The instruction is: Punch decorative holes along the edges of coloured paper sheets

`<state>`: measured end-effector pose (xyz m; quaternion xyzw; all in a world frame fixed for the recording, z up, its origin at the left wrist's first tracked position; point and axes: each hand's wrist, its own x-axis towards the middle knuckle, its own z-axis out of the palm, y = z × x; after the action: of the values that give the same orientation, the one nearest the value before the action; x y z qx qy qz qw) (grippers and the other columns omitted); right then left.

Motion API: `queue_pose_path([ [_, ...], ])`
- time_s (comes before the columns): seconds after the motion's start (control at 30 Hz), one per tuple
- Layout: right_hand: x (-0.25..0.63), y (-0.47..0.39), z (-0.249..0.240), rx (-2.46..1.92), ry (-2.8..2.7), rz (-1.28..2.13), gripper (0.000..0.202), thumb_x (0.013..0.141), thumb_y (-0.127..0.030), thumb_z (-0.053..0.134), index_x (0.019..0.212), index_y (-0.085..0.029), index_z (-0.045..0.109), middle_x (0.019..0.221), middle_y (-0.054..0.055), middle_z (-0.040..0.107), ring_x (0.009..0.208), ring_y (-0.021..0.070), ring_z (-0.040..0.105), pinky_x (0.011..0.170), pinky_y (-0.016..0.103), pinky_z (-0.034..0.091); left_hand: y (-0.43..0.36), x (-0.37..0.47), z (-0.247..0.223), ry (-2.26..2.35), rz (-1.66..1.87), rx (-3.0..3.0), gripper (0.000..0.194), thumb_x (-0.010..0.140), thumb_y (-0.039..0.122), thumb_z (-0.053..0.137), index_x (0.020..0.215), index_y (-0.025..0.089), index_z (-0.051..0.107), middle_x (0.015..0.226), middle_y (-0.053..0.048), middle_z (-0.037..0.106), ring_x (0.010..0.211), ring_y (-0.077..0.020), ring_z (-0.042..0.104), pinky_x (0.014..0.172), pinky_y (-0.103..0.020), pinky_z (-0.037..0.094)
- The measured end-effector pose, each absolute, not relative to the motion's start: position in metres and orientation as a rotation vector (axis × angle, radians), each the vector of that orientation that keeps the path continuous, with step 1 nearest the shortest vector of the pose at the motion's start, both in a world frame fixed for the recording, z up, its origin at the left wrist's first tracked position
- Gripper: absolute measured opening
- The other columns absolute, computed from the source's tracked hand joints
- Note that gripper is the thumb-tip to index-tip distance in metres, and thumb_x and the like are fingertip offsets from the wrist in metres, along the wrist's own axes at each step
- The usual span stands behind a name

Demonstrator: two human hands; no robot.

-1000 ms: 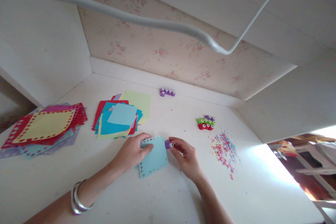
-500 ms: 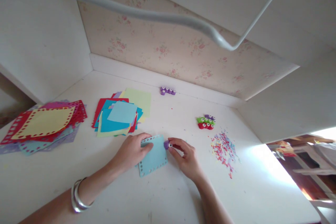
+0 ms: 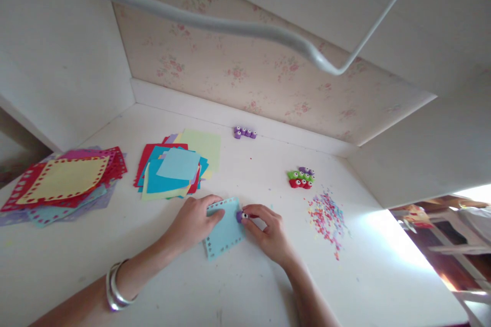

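A light blue paper square (image 3: 226,230) lies at the front middle of the table, with small holes punched along its top, left and bottom edges. My left hand (image 3: 199,217) grips its left side, thumb on top and fingers beneath or behind it. At the paper's right edge is a small purple punch (image 3: 240,216) with a white-and-black button. My right hand (image 3: 266,227) pinches this punch between thumb and fingers. Part of the punch is hidden by the fingers.
Punched paper sheets (image 3: 65,179) are piled at the left, plain coloured sheets (image 3: 172,163) nearer the middle. Purple punches (image 3: 244,132) stand by the back wall; green and red punches (image 3: 301,179) sit right, behind scattered confetti (image 3: 328,217). A white cable (image 3: 192,15) crosses above.
My right hand has shifted slightly left and down with the purple punch, which now sits further onto the paper's right edge. The paper has moved and turned very slightly under my left hand.
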<state>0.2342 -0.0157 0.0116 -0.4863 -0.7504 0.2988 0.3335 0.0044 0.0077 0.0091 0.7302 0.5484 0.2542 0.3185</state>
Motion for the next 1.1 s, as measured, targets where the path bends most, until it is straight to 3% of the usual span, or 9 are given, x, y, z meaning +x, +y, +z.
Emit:
queue_pose_path([
  [0.1,0.235,-0.016,0.013,-1.23,-2.006,0.807,0.013,0.091,-0.028,0.063,0.101,-0.025,0.071,0.1,0.006,0.072,0.09,0.0194,0.068,0.083,0.034,0.057,0.006,0.007,0.004,1.452,0.671,1.957,0.023,0.09,0.031,0.056,0.108,0.023,0.067,0.107,-0.002,0.075,0.1,-0.0246,0.069,0.093,-0.039,0.046],
  [0.3,0.236,-0.011,0.013,-1.251,-1.956,0.796,0.015,0.094,-0.026,0.058,0.098,-0.023,0.072,0.095,0.005,0.073,0.088,0.0179,0.068,0.077,0.03,0.054,-0.002,0.007,0.004,1.507,0.875,2.269,0.031,0.092,0.027,0.054,0.122,0.02,0.059,0.124,-0.008,0.063,0.118,-0.0262,0.056,0.1,-0.043,0.042],
  [0.47,0.238,-0.009,0.009,-1.224,-1.971,0.839,0.014,0.093,-0.024,0.059,0.095,-0.023,0.074,0.094,0.004,0.073,0.085,0.0164,0.067,0.074,0.027,0.052,-0.014,0.007,0.01,1.473,0.751,2.434,0.025,0.092,0.03,0.055,0.113,0.023,0.066,0.12,-0.006,0.065,0.113,-0.0258,0.057,0.097,-0.044,0.043],
  [0.73,0.24,-0.01,0.014,-1.236,-1.99,0.93,0.015,0.093,-0.026,0.06,0.091,-0.023,0.074,0.091,0.003,0.073,0.082,0.0157,0.066,0.072,0.026,0.05,-0.021,0.013,0.004,1.417,0.669,2.499,0.029,0.092,0.03,0.053,0.118,0.023,0.066,0.129,-0.005,0.064,0.124,-0.0247,0.052,0.109,-0.047,0.032],
  [1.1,0.237,-0.012,0.021,-1.203,-2.019,0.993,0.016,0.09,-0.036,0.066,0.092,-0.024,0.077,0.091,0.004,0.072,0.082,0.0167,0.066,0.071,0.027,0.051,-0.02,0.014,0.005,1.411,0.66,2.482,0.031,0.092,0.036,0.055,0.118,0.022,0.064,0.13,-0.006,0.063,0.125,-0.0258,0.051,0.109,-0.048,0.03],
])
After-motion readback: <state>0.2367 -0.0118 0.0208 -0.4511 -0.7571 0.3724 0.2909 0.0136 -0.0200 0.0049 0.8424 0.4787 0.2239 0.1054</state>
